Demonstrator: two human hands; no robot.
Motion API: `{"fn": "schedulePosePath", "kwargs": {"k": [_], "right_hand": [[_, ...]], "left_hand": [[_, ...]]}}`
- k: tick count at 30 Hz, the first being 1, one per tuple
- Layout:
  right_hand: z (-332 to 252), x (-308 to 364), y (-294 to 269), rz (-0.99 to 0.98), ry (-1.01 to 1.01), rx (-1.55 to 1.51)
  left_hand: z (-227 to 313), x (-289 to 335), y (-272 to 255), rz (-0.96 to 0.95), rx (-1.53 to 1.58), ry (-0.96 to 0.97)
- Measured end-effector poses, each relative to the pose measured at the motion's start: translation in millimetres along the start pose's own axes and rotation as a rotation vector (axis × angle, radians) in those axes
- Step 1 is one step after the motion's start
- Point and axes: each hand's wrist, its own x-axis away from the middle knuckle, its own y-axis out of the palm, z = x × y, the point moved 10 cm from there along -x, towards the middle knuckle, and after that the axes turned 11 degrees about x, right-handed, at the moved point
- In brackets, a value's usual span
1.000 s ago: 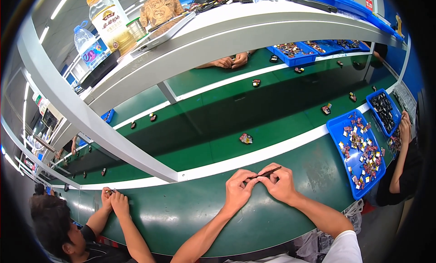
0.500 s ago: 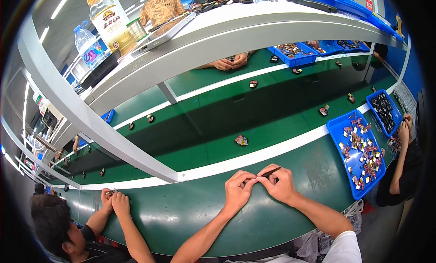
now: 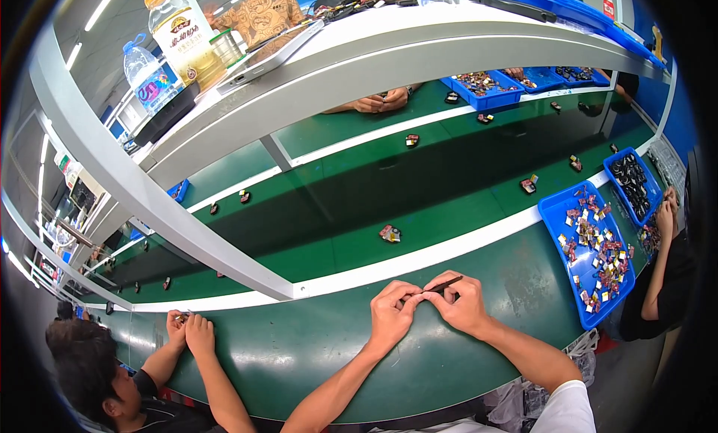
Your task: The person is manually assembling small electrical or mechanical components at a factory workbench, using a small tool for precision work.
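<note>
right hand point(image 3: 464, 307) grips 1 thin dark tool point(image 3: 447, 283) | left hand point(image 3: 392, 312) curled, can't tell grip | 2 blue trays point(image 3: 554, 209) rightward

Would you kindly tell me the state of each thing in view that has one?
Dark slim tool, gripped, one end exposed.
Right hand, closed on that tool.
Left hand, curled shut; anything inside it is hidden.
Large blue tray, partly filled with small parts.
Smaller blue tray, holding many black parts.
Orange-capped bottle, closed, standing.
Blue-capped bottle, closed, standing.
</note>
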Motion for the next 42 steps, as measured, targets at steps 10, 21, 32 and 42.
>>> {"fn": "schedulePosePath", "kwargs": {"k": [10, 21, 32, 42], "right_hand": [[-3.3, -0.8, -2.1, -0.018, 0.032, -0.028], [1.9, 0.4, -1.1, -0.023, 0.078, -0.031], [-2.8, -0.2, -4.8, -0.026, 0.064, -0.026], [-1.6, 0.7, -4.7, -0.011, 0.061, -0.030]], "left_hand": [[4.6, -0.4, 0.1, -0.005, -0.028, 0.011], [-0.1, -0.7, -0.5, -0.004, -0.007, 0.016], [-0.6, 0.1, 1.0, -0.001, 0.017, -0.012], [14.7, 1.1, 0.6, 0.025, -0.062, 0.057]]}}
